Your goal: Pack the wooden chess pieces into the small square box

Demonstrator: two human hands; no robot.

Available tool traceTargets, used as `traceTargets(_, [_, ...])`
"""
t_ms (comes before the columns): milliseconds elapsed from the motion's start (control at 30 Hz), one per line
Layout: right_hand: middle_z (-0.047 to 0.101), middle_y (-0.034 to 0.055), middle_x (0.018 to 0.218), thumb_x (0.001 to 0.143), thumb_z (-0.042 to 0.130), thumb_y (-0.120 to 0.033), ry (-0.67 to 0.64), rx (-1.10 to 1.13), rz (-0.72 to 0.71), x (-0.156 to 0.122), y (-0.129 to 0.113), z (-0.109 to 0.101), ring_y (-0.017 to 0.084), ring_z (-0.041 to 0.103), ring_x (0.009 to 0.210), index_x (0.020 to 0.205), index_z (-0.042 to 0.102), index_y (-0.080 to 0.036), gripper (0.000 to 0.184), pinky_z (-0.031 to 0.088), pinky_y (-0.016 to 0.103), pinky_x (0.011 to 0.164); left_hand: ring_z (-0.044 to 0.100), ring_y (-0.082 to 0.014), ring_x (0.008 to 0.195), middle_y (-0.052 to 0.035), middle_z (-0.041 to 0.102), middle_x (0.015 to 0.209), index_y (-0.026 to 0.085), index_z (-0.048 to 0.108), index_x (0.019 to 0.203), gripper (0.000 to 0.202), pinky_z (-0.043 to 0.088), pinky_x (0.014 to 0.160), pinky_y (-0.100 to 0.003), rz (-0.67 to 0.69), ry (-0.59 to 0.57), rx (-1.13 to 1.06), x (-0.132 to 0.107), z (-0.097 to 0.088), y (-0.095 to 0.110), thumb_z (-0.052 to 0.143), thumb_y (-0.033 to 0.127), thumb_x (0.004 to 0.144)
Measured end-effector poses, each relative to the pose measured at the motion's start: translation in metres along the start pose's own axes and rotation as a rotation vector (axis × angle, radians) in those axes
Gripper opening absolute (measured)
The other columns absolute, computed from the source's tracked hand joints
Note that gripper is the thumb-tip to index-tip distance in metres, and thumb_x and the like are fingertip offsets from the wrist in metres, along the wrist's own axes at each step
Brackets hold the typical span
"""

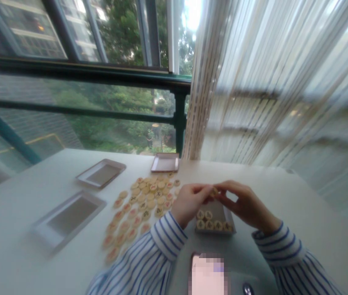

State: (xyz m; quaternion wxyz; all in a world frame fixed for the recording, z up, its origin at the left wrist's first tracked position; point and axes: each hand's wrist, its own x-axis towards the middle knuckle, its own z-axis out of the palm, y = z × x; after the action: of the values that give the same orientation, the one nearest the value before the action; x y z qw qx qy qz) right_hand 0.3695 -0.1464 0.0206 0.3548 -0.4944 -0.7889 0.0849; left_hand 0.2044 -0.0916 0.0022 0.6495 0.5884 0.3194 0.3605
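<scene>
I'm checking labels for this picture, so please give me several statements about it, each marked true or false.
1. The left hand and right hand meet at a small piece. True.
2. Both sleeves are plain. False: they are striped.
3. Loose pieces lie left of the tray under the hands. True.
4. That tray holds no pieces. False: round pieces sit in it.
5. Another tray stands near the table's far edge. True.
</scene>
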Motion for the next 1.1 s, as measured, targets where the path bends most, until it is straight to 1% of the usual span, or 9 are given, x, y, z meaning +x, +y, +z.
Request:
traceTargets(167, [0.066,0.0044,0.085,0.084,0.054,-0.026,-0.075,-0.026,-0.030,0.005,0.001,-0.004,0.014,0.058,0.076,0.101,0.062,-0.020,0.019,0.046,0.027,0.071,0.058,-0.0132,0.064,-0.0068,0.066,0.068,0.010,0.070,0.086,0.032,0.042,0.059,-0.024,-0.085,-0.020,-0.013,0.001,-0.004,0.001,0.063,0.037,0.072])
traceTargets(300, [0.066,0.0041,0.084,0.081,0.058,-0.027,-0.111,-0.041,-0.052,0.011,0.002,-0.006,0.014,0.059,0.075,0.097,0.063,-0.020,0.018,0.047,0.027,0.071,0.059,-0.0134,0.063,-0.0069,0.067,0.068,0.011,0.070,0.085,0.031,0.042,0.060,-0.024,-0.123,-0.003,-0.041,0.004,-0.007,0.001,0.066,0.038,0.069])
traceTargets(433, [0.067,0.0053,0.086,0.082,0.057,-0.027,-0.080,-0.065,-0.084,0.013,0.003,-0.004,0.014,0.060,0.077,0.099,0.063,-0.020,0.019,0.047,0.028,0.072,0.059,-0.0137,0.063,-0.0071,0.067,0.068,0.011,0.070,0.084,0.031,0.041,0.059,-0.024,-0.137,-0.002,-0.037,0.006,-0.012,0.001,0.066,0.038,0.069])
traceTargets(567, [0.067,0.0053,0.088,0.083,0.057,-0.028,-0.082,-0.091,-0.093,0.011,0.007,0.001,0.015,0.060,0.078,0.099,0.063,-0.021,0.019,0.046,0.028,0.072,0.058,-0.0130,0.063,-0.0069,0.066,0.068,0.010,0.069,0.082,0.029,0.041,0.059,-0.024,-0.177,-0.026,-0.038,0.005,-0.014,0.002,0.065,0.036,0.070])
traceTargets(633, [0.067,0.0049,0.087,0.082,0.057,-0.027,-0.088,-0.087,-0.093,0.009,0.009,0.003,0.014,0.059,0.077,0.101,0.063,-0.022,0.020,0.046,0.028,0.072,0.057,-0.0119,0.063,-0.0060,0.064,0.067,0.010,0.069,0.080,0.027,0.041,0.060,-0.024,-0.199,-0.040,-0.027,0.005,-0.015,0.002,0.065,0.035,0.070])
traceTargets(767, [0.066,0.0057,0.088,0.082,0.057,-0.025,-0.098,-0.078,-0.107,0.008,0.011,0.004,0.015,0.060,0.078,0.103,0.062,-0.021,0.022,0.047,0.028,0.072,0.055,-0.0103,0.060,-0.0035,0.062,0.064,0.011,0.068,0.076,0.023,0.041,0.060,-0.023,-0.219,-0.021,-0.024,0.005,-0.017,0.002,0.066,0.033,0.069])
traceTargets(933, [0.066,0.0061,0.086,0.082,0.057,-0.027,-0.069,-0.076,-0.080,0.008,0.010,0.004,0.015,0.060,0.076,0.103,0.061,-0.019,0.023,0.048,0.028,0.071,0.055,-0.0107,0.060,-0.0031,0.063,0.063,0.011,0.069,0.076,0.023,0.041,0.062,-0.024,-0.219,0.002,-0.044,0.005,-0.017,0.002,0.068,0.032,0.067])
traceTargets(1100, [0.066,0.0057,0.086,0.081,0.059,-0.029,-0.070,-0.071,-0.058,0.009,0.009,0.005,0.015,0.060,0.077,0.100,0.061,-0.020,0.021,0.048,0.029,0.071,0.056,-0.0107,0.061,-0.0039,0.063,0.065,0.011,0.069,0.076,0.023,0.042,0.061,-0.024,-0.237,0.008,-0.051,0.005,-0.017,0.004,0.067,0.032,0.067])
